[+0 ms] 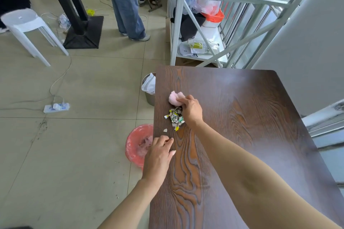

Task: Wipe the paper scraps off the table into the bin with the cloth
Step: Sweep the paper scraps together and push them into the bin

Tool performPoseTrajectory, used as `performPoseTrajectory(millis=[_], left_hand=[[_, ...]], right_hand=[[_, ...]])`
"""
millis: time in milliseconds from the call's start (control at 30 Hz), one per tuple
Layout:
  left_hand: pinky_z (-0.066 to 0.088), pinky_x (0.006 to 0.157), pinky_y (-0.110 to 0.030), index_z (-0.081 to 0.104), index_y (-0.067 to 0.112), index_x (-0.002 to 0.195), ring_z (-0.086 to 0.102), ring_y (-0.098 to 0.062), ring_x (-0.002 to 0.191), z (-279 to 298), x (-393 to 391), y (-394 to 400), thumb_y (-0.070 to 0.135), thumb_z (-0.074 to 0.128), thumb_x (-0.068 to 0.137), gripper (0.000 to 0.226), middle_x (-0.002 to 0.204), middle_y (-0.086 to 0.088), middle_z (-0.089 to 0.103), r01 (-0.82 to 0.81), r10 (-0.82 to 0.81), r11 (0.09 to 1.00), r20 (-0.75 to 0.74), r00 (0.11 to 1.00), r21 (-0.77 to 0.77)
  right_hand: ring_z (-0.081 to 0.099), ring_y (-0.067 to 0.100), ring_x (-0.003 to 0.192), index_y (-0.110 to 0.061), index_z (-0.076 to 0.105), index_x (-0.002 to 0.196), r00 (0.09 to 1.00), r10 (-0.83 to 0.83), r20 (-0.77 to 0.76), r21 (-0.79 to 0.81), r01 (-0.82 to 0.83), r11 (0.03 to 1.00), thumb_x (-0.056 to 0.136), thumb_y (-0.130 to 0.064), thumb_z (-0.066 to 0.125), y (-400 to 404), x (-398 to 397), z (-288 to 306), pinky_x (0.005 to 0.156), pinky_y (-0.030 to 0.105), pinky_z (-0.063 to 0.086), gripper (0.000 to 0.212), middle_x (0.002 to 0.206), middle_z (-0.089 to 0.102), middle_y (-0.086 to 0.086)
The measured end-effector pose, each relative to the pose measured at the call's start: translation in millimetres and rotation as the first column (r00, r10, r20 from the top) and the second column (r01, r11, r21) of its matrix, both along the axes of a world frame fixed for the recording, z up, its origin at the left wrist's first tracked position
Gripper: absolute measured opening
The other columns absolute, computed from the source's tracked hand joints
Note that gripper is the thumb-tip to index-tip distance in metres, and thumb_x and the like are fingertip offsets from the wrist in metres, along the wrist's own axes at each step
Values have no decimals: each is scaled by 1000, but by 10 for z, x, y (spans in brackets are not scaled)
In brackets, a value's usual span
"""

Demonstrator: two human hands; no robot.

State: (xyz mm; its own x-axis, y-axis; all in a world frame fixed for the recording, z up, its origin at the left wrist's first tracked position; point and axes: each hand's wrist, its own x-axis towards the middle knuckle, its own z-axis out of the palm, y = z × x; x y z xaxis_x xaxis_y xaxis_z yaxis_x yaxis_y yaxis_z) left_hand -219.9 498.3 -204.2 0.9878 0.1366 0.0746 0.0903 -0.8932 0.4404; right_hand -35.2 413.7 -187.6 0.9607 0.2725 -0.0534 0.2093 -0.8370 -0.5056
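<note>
A heap of small paper scraps [176,117] lies near the left edge of the dark wooden table [232,126], with one stray scrap [165,130] closer to the edge. My right hand [190,110] grips a pink cloth [175,97] just beyond the heap, its palm resting beside the scraps. My left hand [158,156] lies flat on the table's left edge, fingers apart, holding nothing. A bin with a red liner [136,143] stands on the floor just below that edge, partly hidden by my left hand.
A metal bin [149,89] with white paper stands on the floor by the table's far left corner. A power strip [55,108] and cable lie on the tiles. A white stool [26,26], a person's legs [128,5] and a white shelf rack [204,24] stand beyond.
</note>
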Motion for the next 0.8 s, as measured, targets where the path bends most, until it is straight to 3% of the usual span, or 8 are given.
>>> performPoseTrajectory(millis=[167, 233, 300, 433, 600, 800], left_hand=[[53, 87, -24, 61, 15, 121, 53, -13, 103, 23, -5, -4, 30, 65, 84, 40, 114, 6, 58, 2, -2, 1000, -24, 1000, -3], [53, 86, -24, 62, 16, 121, 53, -13, 102, 29, -7, -3, 30, 66, 84, 40, 114, 6, 58, -8, 8, 1000, -30, 1000, -4], [52, 85, -24, 62, 16, 121, 53, -13, 103, 40, -12, -5, 29, 65, 84, 39, 114, 7, 58, -21, 20, 1000, -42, 999, -17], [50, 91, -24, 57, 18, 127, 50, -12, 109, 101, -40, 6, 27, 60, 88, 40, 121, 8, 54, 6, -8, 999, -56, 998, -42], [47, 95, -25, 59, 18, 125, 53, -12, 113, 149, -104, 42, 24, 62, 87, 39, 126, 8, 56, 50, -50, 998, -25, 998, -24], [53, 89, -26, 67, 16, 113, 60, -13, 107, 90, -106, 47, 22, 74, 75, 39, 117, 6, 64, 49, -49, 999, -15, 999, -3]], right_hand=[[53, 33, 95, -27, 71, 110, 981, 192, -30, -6, -192, 981, 87, 4, 42, -62, 22, 9, 71, 34, 41, 48, 102, 61, 8], [57, 30, 95, -26, 72, 108, 993, 107, -46, 99, -102, 990, 89, 0, 45, -123, -7, 62, 71, 34, 44, 42, 98, 60, 6], [60, 26, 95, -25, 71, 111, 994, -86, -64, 195, 97, 976, 91, -7, 48, -238, -79, 109, 72, 32, 45, 35, 99, 60, 5], [59, 33, 100, -25, 64, 120, 919, -384, -88, 153, 394, 906, 93, -9, 45, -448, -359, 44, 75, 33, 44, 38, 108, 56, 11], [58, 37, 96, -28, 57, 127, 930, -345, -125, 95, 357, 929, 91, -1, 41, -173, -543, 36, 69, 32, 41, 48, 110, 50, 14], [56, 35, 100, -30, 53, 132, 940, -307, -149, 102, 324, 941, 81, 8, 40, 204, -574, 67, 75, 35, 46, 65, 115, 49, 12]])
